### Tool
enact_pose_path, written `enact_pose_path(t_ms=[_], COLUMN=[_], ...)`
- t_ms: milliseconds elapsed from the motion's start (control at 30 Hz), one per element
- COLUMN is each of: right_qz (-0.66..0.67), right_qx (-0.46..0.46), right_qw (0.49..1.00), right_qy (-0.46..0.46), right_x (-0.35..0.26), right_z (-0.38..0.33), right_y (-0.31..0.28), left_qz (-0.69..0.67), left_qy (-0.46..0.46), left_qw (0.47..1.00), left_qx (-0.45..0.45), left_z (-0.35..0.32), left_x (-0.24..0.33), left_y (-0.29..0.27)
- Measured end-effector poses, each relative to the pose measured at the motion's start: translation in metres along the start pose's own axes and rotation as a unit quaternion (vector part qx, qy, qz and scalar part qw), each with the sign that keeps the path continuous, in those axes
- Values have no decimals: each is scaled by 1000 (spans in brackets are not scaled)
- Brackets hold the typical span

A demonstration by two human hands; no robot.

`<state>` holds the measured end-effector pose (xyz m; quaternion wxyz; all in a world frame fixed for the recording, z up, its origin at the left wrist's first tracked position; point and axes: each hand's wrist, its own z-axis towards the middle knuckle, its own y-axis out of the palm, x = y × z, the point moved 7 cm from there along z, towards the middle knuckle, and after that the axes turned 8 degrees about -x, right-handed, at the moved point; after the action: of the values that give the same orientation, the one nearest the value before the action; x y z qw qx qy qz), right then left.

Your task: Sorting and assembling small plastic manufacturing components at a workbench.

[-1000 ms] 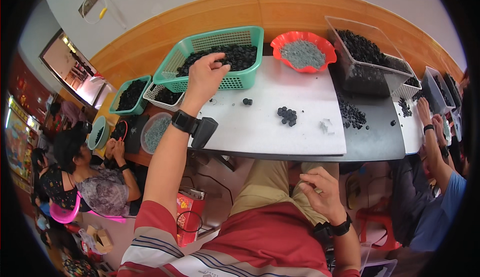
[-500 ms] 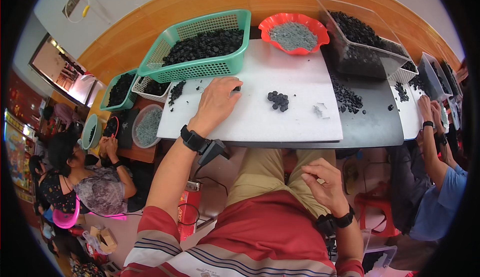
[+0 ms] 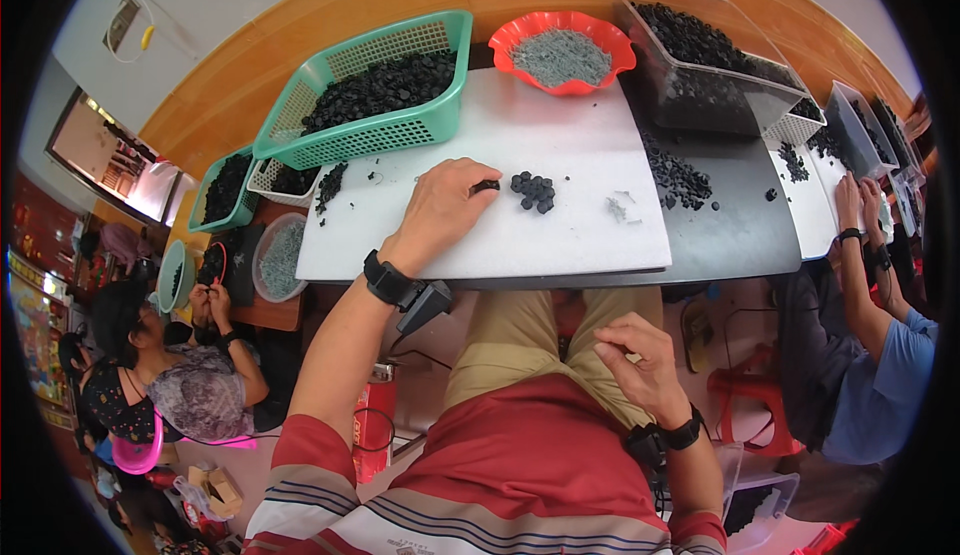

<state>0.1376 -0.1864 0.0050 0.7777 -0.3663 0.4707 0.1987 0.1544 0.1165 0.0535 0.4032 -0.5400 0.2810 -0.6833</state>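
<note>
My left hand [image 3: 440,217] is over the white sheet [image 3: 480,250], its thumb and fingers closed on a small black piece [image 3: 484,186] that juts out toward the right. Just right of these fingertips lies a small pile of round black pieces [image 3: 533,193]. Over my lap is my right hand [image 3: 642,360], away from the table. Its fingers are loosely bent with the thumb apart from them, and I see nothing in it.
Behind the sheet stand a green basket of black pieces [image 3: 440,120], a red wavy-rimmed bowl of grey scraps [image 3: 622,55] and a clear bin of black pieces [image 3: 690,105]. Loose black pieces [image 3: 680,180] lie on the dark tabletop. Co-workers sit at both sides.
My left hand has moved right, closer to the pile, and the black piece in its fingers shows more plainly. My right hand stays over my lap. The whole view has shifted slightly.
</note>
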Motion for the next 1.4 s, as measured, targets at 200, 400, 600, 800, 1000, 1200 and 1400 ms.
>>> enact_pose_path(t_ms=[200,400,600,800,1000,1200,1400], right_qz=[17,35,88,100,104,125,118], right_qx=[3,10,26,38,45,52,49], right_qw=[1000,999,994,992,991,988,988], right_qy=[9,23,55,59,67,75,91], right_x=[4,13,25,30,30,27,25], right_z=[-5,-14,-25,-34,-38,-42,-45], right_y=[-3,-5,-9,-12,-13,-14,-16], left_qz=[-68,-64,-71,-60,-47,-30,-15], left_qy=[-75,-60,-62,-39,-33,-30,-14], left_qw=[994,995,995,997,998,999,999], left_qx=[-48,-47,-26,12,29,27,41], left_z=[3,0,-6,-10,-13,-14,-17], left_x=[11,20,19,15,18,24,24], left_y=[11,15,18,23,24,25,26])
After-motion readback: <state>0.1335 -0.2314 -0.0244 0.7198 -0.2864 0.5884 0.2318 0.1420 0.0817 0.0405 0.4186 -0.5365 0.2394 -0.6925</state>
